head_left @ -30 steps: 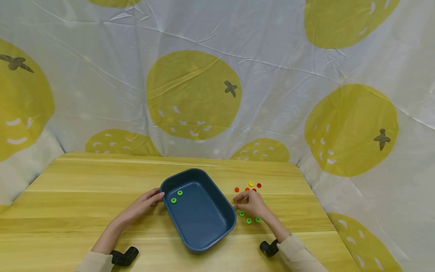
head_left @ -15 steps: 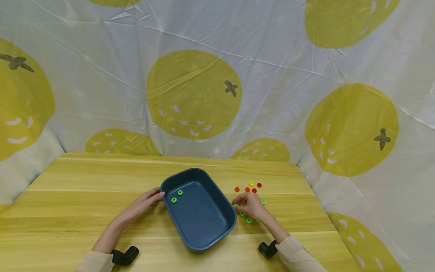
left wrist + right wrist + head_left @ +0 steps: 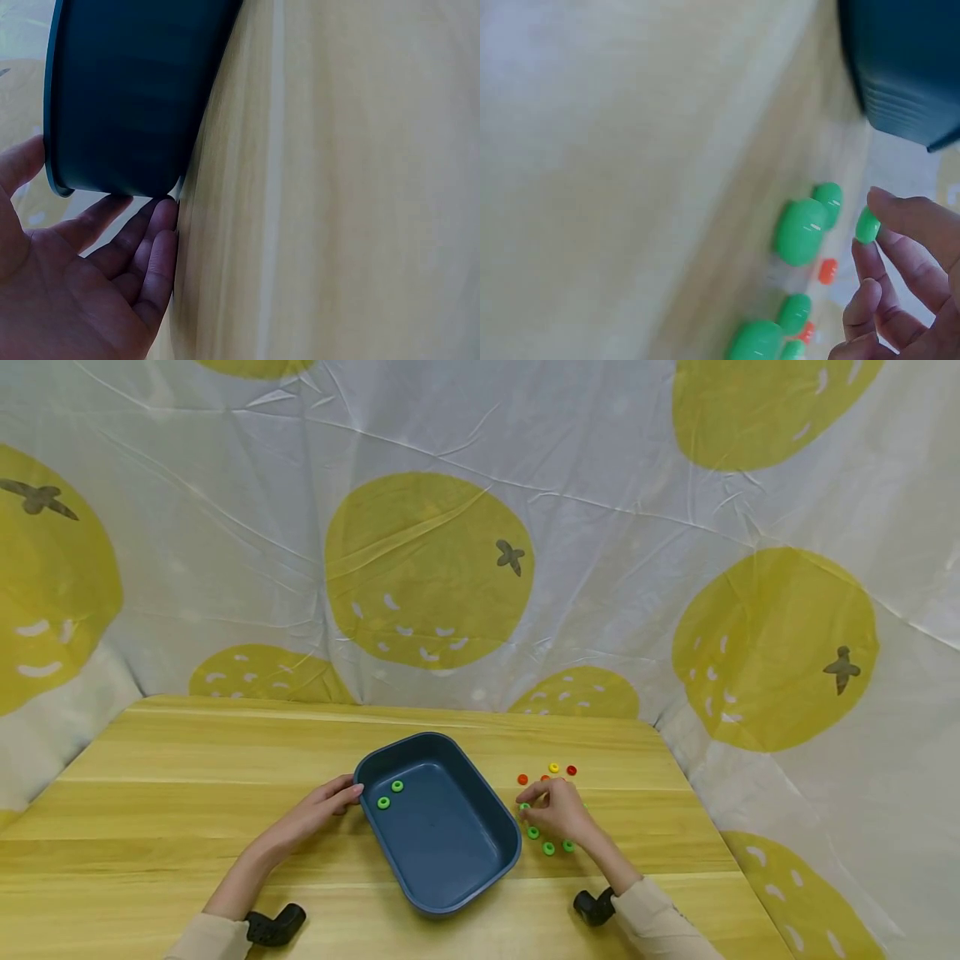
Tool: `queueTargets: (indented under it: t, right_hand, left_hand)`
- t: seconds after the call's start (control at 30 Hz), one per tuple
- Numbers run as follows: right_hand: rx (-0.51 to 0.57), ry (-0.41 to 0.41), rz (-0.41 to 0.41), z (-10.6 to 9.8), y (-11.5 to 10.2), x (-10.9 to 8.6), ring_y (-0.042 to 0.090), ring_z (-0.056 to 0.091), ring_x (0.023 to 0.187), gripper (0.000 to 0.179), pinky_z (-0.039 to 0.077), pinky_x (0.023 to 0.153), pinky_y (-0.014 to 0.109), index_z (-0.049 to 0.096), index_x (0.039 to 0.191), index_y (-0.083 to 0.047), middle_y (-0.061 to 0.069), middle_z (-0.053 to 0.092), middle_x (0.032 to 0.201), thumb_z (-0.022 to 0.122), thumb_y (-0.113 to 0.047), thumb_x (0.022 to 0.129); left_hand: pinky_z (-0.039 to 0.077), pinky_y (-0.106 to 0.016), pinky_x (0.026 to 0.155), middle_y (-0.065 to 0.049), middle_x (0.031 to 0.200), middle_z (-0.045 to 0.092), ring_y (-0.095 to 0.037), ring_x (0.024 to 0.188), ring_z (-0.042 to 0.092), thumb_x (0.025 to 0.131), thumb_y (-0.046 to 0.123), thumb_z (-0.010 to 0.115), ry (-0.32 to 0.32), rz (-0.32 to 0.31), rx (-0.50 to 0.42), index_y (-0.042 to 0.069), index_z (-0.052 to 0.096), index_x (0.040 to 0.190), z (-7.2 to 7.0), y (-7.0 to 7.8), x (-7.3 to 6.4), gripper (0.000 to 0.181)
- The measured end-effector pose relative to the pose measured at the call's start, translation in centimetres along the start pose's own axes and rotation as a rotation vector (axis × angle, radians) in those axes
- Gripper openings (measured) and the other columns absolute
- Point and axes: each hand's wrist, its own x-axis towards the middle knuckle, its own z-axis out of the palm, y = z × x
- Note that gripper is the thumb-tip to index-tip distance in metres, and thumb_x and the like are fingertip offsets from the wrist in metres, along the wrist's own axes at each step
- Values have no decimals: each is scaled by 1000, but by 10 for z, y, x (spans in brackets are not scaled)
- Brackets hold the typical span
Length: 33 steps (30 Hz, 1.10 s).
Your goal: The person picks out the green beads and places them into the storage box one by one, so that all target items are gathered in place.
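The head view looks forward and down from well back across the tabletop (image 3: 210,777) to the cloth (image 3: 600,593); the wrist views, close in and turned sideways, catch the outside of the tray (image 3: 442,835), which all three share

1. The left grip (image 3: 75,289), a bare hand, palm in sight, fills the lower left and holds the dark blue-green tub (image 3: 124,97) near one end.
2. Its thumb (image 3: 19,165) touches the rim (image 3: 52,97) at the left.
3. The fingers (image 3: 90,221) are bent, with tips against or close to the outer wall; the lowest ones lie right beside the worktop (image 3: 360,187).
4. That worktop is pale wood with streaked grain and one lighter stripe (image 3: 271,187), and fills the right of the view.
5. Along the left edge shows a pale backdrop (image 3: 19,34) with a tan patch.
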Motion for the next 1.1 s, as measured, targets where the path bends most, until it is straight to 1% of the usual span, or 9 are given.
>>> queueTargets:
  t: [0.2, 0.33, 0.47, 0.53, 0.7, 0.83, 0.97, 1.1]
  right_hand:
    - [48, 23, -37, -10, -4, 6, 2, 39, 48, 12, 35, 45, 16, 73, 88, -1, 11, 71, 85, 74, -6, 78]
    - [53, 48, -53, -16, -9, 11, 1, 42, 52, 13, 37, 49, 17, 74, 90, -2, 10, 71, 85, 74, -8, 78]
    - [66, 51, -46, -20, -16, 17, 3, 42, 51, 15, 36, 47, 18, 74, 93, -4, 9, 71, 86, 73, -12, 80]
    - [79, 48, -27, -22, -21, 20, 6, 41, 48, 15, 35, 45, 19, 74, 94, -6, 9, 71, 87, 73, -13, 81]
    - [101, 44, -7, -26, -37, 31, 9, 48, 52, 17, 35, 44, 19, 73, 97, -11, 9, 71, 91, 73, -17, 81]
    - [104, 40, -28, -26, -48, 41, 10, 47, 52, 17, 37, 44, 20, 74, 97, -12, 8, 71, 93, 73, -18, 81]
    - [100, 32, -53, -23, -58, 51, 10, 47, 52, 16, 37, 44, 20, 74, 96, -14, 7, 70, 94, 73, -18, 81]
    - [112, 21, -89, -21, -71, 60, 12, 48, 53, 16, 37, 45, 21, 74, 97, -12, 10, 71, 95, 72, -16, 82]
  left_hand:
    - [36, -50, 106, -25, 139, 44, -36, 127, 44, 100, 39, 38, -2, 12, -4, -6, 29, 142, 0, -1, 1, 62]
    - [36, -50, 106, -26, 139, 43, -36, 127, 44, 101, 37, 37, -15, 27, 3, -7, 28, 142, 0, -1, 1, 61]
    - [37, -50, 105, -27, 139, 43, -37, 127, 45, 101, 35, 37, -28, 42, 3, -8, 28, 142, -1, 0, 1, 60]
    - [36, -51, 105, -28, 139, 42, -37, 127, 44, 101, 34, 37, -31, 46, 2, -9, 28, 142, -1, 0, 1, 60]
    - [36, -50, 105, -26, 139, 43, -37, 127, 44, 101, 36, 37, -23, 36, 3, -8, 28, 142, -1, -1, 1, 61]
    - [36, -50, 106, -24, 139, 44, -36, 127, 45, 101, 37, 38, -12, 22, -3, -5, 31, 142, 0, -1, 1, 60]
    - [36, -50, 105, -24, 139, 44, -36, 126, 45, 101, 37, 38, -10, 24, -6, -5, 32, 141, 0, -1, 1, 59]
    - [37, -49, 105, -25, 138, 44, -35, 126, 45, 101, 36, 38, -15, 29, -4, -5, 32, 141, 0, 0, 1, 58]
